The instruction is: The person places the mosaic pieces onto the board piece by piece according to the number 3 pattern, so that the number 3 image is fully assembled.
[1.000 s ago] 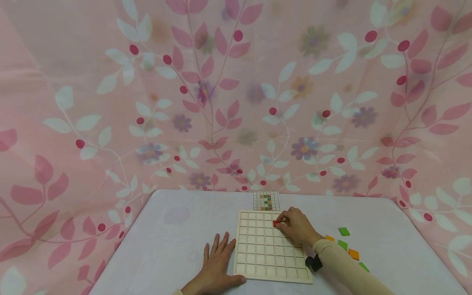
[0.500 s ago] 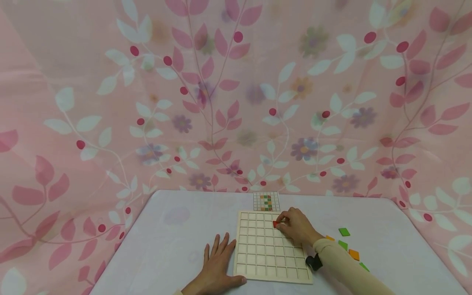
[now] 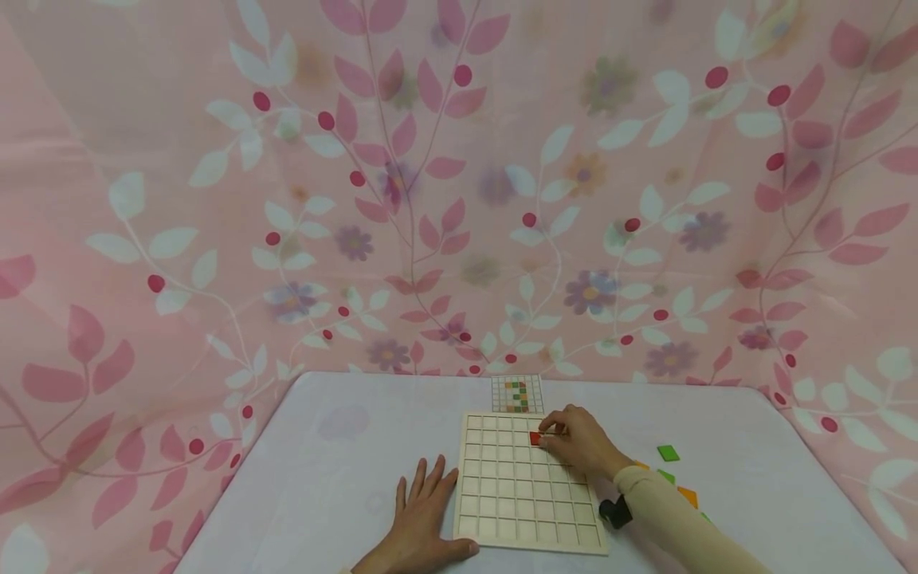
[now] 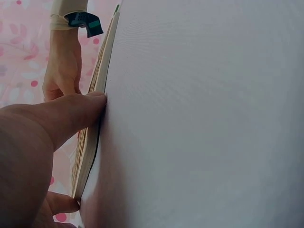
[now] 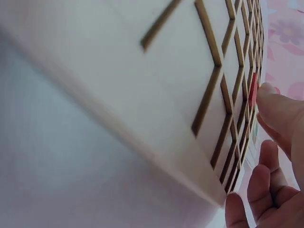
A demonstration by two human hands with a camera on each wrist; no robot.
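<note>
Hardly anything is shifting since the earlier frames: the right hand [image 3: 581, 441] is staying over the far rows of the wooden grid board [image 3: 527, 481], still pinching the red tile [image 3: 535, 438] with fingertips curled round its edge, and the loose tiles right of the board are only sliding slightly in view as the head dips. The tile is sitting in a cell of the board's second row from the far edge, right of centre. It is looking thin, stiff and light, probably smooth, so it is best nipped by its edges, as the fingers [image 5: 278, 110] are doing now. The left hand [image 3: 419, 522] is lying flat with fingers spread at the board's left near corner, holding nothing, its thumb [image 4: 71, 114] pressing against the board's edge. Counting: one board, one red tile, one small pattern card [image 3: 517, 394] beyond the board's far edge, and about five green and orange loose tiles [image 3: 668, 453] on the table [image 3: 337, 446], some partly hidden by the sleeve.
</note>
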